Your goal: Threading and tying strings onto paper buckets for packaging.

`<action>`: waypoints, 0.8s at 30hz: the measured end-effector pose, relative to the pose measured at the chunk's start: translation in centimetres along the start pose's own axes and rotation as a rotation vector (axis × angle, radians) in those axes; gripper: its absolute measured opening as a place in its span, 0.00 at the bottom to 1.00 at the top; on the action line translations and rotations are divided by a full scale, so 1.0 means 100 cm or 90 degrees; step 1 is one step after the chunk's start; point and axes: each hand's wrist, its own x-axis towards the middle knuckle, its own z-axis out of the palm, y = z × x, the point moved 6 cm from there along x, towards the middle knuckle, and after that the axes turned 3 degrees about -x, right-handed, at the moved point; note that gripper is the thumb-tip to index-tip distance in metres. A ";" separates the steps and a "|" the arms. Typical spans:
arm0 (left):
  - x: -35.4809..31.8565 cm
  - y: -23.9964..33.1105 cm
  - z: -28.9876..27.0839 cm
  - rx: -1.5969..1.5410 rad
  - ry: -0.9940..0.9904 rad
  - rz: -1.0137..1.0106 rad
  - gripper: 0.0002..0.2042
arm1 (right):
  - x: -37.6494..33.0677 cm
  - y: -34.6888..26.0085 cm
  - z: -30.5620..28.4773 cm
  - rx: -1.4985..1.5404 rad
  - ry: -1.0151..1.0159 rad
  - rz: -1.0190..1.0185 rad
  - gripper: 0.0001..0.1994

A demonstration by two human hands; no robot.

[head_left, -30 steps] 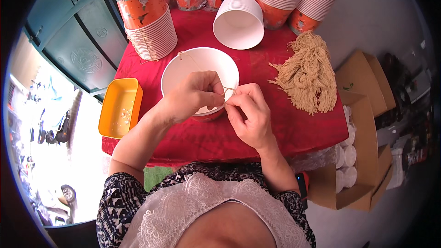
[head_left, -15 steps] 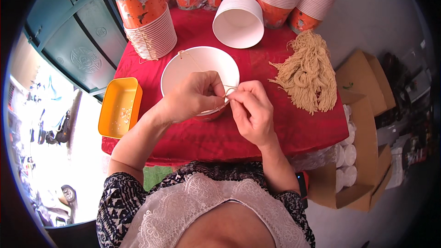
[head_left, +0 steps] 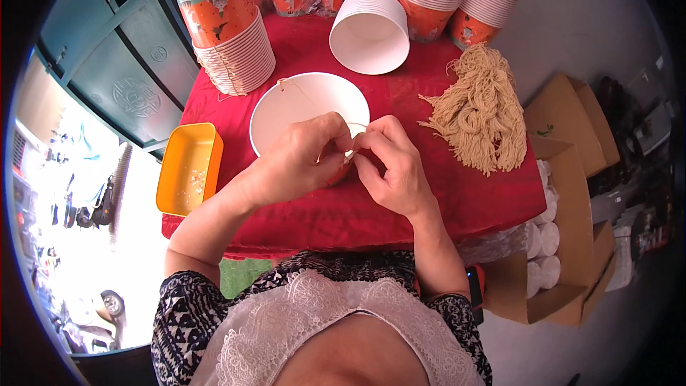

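1. The string (head_left: 355,126) is a thin pale strand at the near rim of the white bowl (head_left: 300,104), pinched where both hands meet; it looks to run on across the bowl to a small knot at the far-left rim.
2. The left hand (head_left: 304,159) comes from the near left, its grip pressed together on the string and the rim, seemingly to steady the bowl.
3. The right hand (head_left: 389,164) meets it from the right, thumb and forefinger pinching the string's end; the tips touch, as fine work on a thin strand needs.
4. The bowl sits open side up, middle of the red tabletop (head_left: 429,193), close to the person so both hands reach it.
5. A bundle of cut strings (head_left: 482,111) lies just right of the hands, within easy reach.
6. A second white bowl (head_left: 369,32) lies on its side farther back.
7. Orange printed bowl stacks (head_left: 229,36) stand along the far edge and far left.
8. A yellow tray (head_left: 187,168) rests at the left edge.
9. An open cardboard box (head_left: 572,243) with white cups stands on the floor, right.
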 end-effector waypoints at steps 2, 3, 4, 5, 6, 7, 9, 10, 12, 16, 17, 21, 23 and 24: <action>-0.001 0.002 -0.001 0.041 0.004 0.010 0.08 | 0.000 0.001 0.000 0.001 -0.006 0.004 0.07; 0.000 0.002 -0.001 0.042 0.004 0.010 0.08 | 0.000 0.001 0.000 0.000 -0.005 -0.001 0.07; 0.000 0.003 0.000 0.057 0.000 0.007 0.08 | 0.000 0.000 0.000 -0.001 -0.004 -0.007 0.07; -0.001 0.004 0.000 0.071 -0.004 0.004 0.09 | 0.001 0.000 0.000 0.000 -0.003 -0.007 0.07; 0.000 0.005 0.000 0.071 -0.004 0.004 0.09 | 0.001 -0.001 0.000 0.004 -0.004 -0.007 0.07; 0.000 0.005 0.000 0.083 -0.010 -0.009 0.09 | 0.001 -0.001 0.000 0.008 -0.004 -0.007 0.07; 0.000 0.006 0.000 0.094 -0.016 -0.022 0.09 | 0.001 -0.001 0.000 0.011 -0.005 -0.004 0.07; 0.000 0.007 0.000 0.116 -0.022 -0.019 0.09 | 0.001 -0.001 0.000 0.012 -0.006 -0.002 0.07; 0.001 0.008 0.001 0.138 -0.028 -0.017 0.10 | 0.001 -0.002 -0.001 0.012 -0.006 -0.004 0.07; 0.003 0.009 0.003 0.169 -0.013 0.018 0.09 | 0.001 -0.001 0.000 0.012 -0.005 0.006 0.06; 0.003 0.011 0.003 0.176 -0.003 0.041 0.09 | 0.001 -0.001 0.001 0.013 -0.005 0.006 0.06; 0.000 0.014 0.006 0.173 0.004 0.041 0.09 | 0.004 -0.001 0.001 -0.013 0.014 -0.004 0.05; -0.002 0.014 0.005 0.162 0.027 0.035 0.10 | 0.006 -0.002 0.000 -0.012 0.013 0.006 0.04; -0.003 0.014 0.005 0.162 0.026 0.036 0.10 | 0.007 -0.002 0.001 -0.023 -0.006 0.012 0.04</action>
